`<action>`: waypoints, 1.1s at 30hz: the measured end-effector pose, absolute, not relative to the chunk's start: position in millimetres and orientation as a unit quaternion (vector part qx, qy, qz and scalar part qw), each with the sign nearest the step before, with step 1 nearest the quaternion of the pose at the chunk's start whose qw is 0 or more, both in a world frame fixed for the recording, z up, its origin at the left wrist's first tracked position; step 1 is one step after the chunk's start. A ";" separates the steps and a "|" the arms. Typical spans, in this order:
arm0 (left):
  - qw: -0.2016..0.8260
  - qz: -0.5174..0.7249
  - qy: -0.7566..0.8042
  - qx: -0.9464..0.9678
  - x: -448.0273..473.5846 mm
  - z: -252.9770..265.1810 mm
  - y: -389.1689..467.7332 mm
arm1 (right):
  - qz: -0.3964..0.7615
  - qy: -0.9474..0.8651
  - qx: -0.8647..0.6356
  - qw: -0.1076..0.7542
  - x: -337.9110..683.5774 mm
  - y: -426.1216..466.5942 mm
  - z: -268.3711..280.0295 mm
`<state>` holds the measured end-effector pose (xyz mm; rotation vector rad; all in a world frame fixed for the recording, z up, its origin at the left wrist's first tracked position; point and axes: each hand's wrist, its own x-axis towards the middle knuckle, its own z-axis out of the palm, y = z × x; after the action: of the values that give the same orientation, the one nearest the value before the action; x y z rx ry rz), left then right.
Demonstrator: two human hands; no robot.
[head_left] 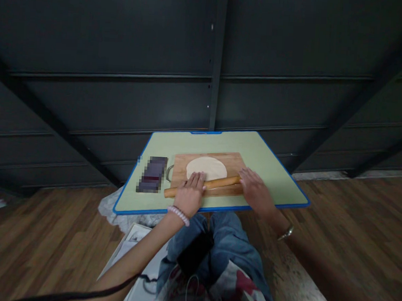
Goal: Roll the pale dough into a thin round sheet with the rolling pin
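Observation:
On the wooden board (180, 163) lies a round, flat sheet of pale dough (208, 165). A slim wooden rolling pin (221, 183) crosses its near edge, slightly tilted, with its left end lower in view. My left hand (189, 195) rests over the pin left of its middle, fingers stretched forward to the dough's edge. At the pin's right end, my right hand (255, 191) lies with its fingers extended over it. Neither hand visibly wraps round the pin; their palms hide parts of it.
The board sits on a small pale table (270, 172) with a blue rim. A blurred-out dark rectangular object (152, 175) lies left of the board's metal handle (169, 173). A black phone-like object (195, 253) is on my lap. Dark wall panels (149, 103) stand behind the table.

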<state>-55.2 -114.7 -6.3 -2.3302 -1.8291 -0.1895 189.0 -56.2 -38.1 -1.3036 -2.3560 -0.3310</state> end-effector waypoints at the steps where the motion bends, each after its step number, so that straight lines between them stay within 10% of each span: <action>1: 0.097 -0.063 -0.618 -0.778 -52.2 -7.6 -118.3 | -0.123 -0.851 -0.463 0.216 192.0 -60.3 -39.3; 33: 0.018 -0.074 -0.732 -0.677 -104.7 -8.6 -50.7 | 0.102 -0.904 -0.398 0.118 6.4 90.2 10.0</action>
<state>-104.7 -50.7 -8.6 -2.1041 -2.2734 -0.2314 6.4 90.2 10.0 -1.1649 -2.6442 0.2988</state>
